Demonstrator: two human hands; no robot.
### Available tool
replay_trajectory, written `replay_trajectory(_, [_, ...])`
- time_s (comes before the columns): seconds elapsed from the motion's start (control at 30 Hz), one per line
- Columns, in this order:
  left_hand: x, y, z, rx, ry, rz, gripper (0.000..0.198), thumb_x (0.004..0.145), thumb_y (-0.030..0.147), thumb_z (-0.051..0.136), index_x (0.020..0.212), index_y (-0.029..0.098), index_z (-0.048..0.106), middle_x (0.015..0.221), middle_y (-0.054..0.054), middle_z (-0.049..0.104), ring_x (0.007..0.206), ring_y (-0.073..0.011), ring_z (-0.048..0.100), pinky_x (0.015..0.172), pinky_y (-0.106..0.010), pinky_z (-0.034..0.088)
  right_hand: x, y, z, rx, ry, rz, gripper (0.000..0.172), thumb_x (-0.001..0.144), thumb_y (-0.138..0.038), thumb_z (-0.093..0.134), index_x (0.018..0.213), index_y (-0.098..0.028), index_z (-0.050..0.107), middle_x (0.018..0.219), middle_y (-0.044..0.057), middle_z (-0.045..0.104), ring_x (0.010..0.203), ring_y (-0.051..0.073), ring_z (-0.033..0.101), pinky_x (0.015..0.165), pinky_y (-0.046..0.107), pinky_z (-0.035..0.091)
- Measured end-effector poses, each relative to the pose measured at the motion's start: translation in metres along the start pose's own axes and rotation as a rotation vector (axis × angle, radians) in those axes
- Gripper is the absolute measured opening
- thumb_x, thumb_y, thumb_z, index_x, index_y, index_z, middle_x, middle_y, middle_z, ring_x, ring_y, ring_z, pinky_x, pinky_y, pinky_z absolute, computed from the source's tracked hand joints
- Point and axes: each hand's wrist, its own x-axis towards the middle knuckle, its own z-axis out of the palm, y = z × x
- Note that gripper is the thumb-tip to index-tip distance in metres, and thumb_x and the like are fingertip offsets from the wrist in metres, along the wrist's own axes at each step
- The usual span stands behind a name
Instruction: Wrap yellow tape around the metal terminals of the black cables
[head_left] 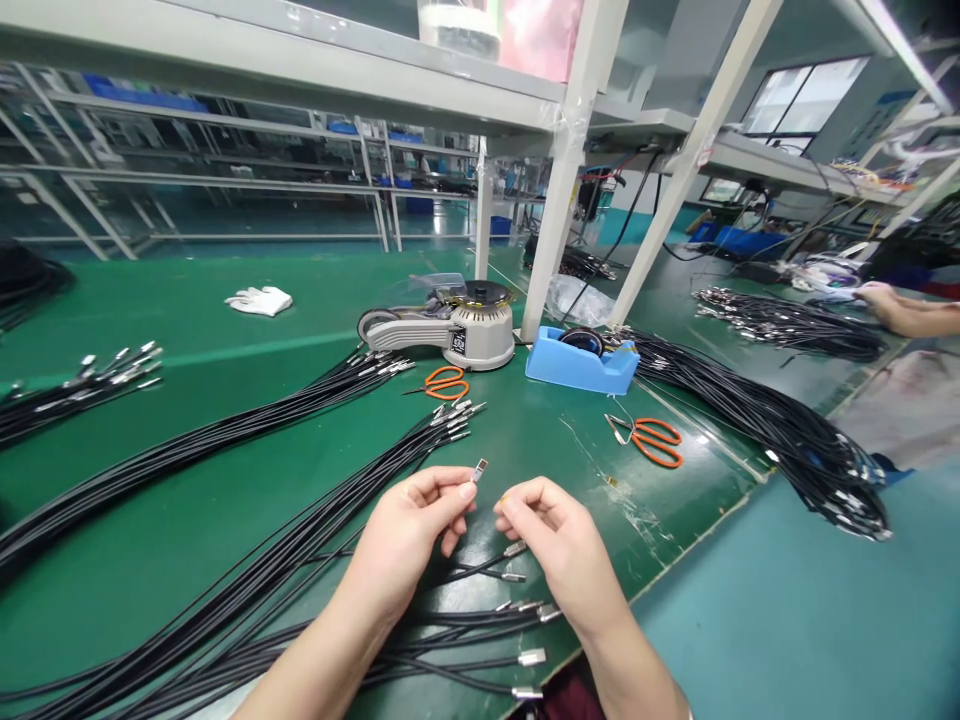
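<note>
Between thumb and forefinger, my left hand [420, 520] pinches a cable by its metal USB-type connector [480, 469], which points up and away from me. My right hand [551, 525] is closed in a pinch just to the right; whatever lies between its fingertips is too small to make out. A gap separates the two hands. Below them, black cables with silver connectors [531, 657] lie across the green table [300, 590]. Beyond my left hand, another bundle of black cables [360, 462] ends in silver plugs.
A grey round tape dispenser [480, 338] and a blue tape holder [581, 365] stand ahead. Orange-handled scissors [656, 442] and a second pair [447, 383] lie nearby. A white glove [259, 300] rests left. At right are cable coils [750, 420] and another person's hand [892, 305].
</note>
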Motion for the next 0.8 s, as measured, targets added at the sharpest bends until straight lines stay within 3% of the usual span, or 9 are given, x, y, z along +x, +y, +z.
replay_trajectory(0.2, [-0.006, 0.003, 0.005, 0.209, 0.057, 0.047, 0.03, 0.07, 0.04, 0.066, 0.086, 0.014, 0.067, 0.054, 0.003, 0.056, 0.041, -0.0081, 0.045, 0.043, -0.02, 0.035, 0.004, -0.003, 0.001, -0.017, 0.003, -0.061, 0.018, 0.078, -0.034, 0.063, 0.071, -0.018, 0.06, 0.077, 0.002, 0.063, 0.068, 0.015, 0.056, 0.065, 0.027, 0.045])
replay_trajectory(0.3, [-0.01, 0.001, 0.008, 0.387, 0.124, 0.237, 0.021, 0.075, 0.038, 0.06, 0.081, 0.018, 0.068, 0.07, 0.001, 0.062, 0.041, -0.0078, 0.048, 0.043, -0.022, 0.038, 0.004, -0.003, 0.003, -0.005, 0.015, -0.068, 0.017, 0.078, -0.031, 0.063, 0.069, -0.018, 0.06, 0.079, 0.002, 0.062, 0.069, 0.014, 0.055, 0.066, 0.026, 0.045])
replay_trajectory(0.43, [-0.011, -0.008, 0.01, 0.613, 0.176, 0.574, 0.014, 0.082, 0.029, 0.054, 0.084, 0.022, 0.067, 0.078, 0.001, 0.065, 0.067, -0.0134, 0.062, 0.063, -0.025, 0.048, 0.004, -0.001, 0.006, 0.024, 0.027, -0.047, 0.016, 0.078, -0.03, 0.063, 0.07, -0.017, 0.06, 0.082, 0.003, 0.064, 0.074, 0.015, 0.057, 0.069, 0.028, 0.047])
replay_trajectory(0.57, [-0.011, -0.018, 0.008, 0.712, 0.223, 0.681, 0.012, 0.085, 0.025, 0.053, 0.095, 0.022, 0.059, 0.083, 0.0, 0.067, 0.075, -0.0142, 0.063, 0.069, -0.025, 0.049, 0.002, -0.002, 0.009, 0.061, 0.037, -0.03, 0.014, 0.077, -0.029, 0.064, 0.07, -0.017, 0.061, 0.082, 0.004, 0.066, 0.076, 0.017, 0.059, 0.071, 0.029, 0.048])
replay_trajectory(0.8, [-0.012, -0.017, 0.004, 0.839, 0.175, 0.908, 0.009, 0.087, 0.015, 0.051, 0.085, 0.022, 0.056, 0.077, 0.002, 0.064, 0.07, -0.011, 0.06, 0.066, -0.022, 0.046, 0.001, -0.006, 0.01, 0.057, 0.057, 0.016, 0.015, 0.076, -0.028, 0.064, 0.068, -0.016, 0.062, 0.075, 0.004, 0.067, 0.071, 0.016, 0.06, 0.069, 0.029, 0.048])
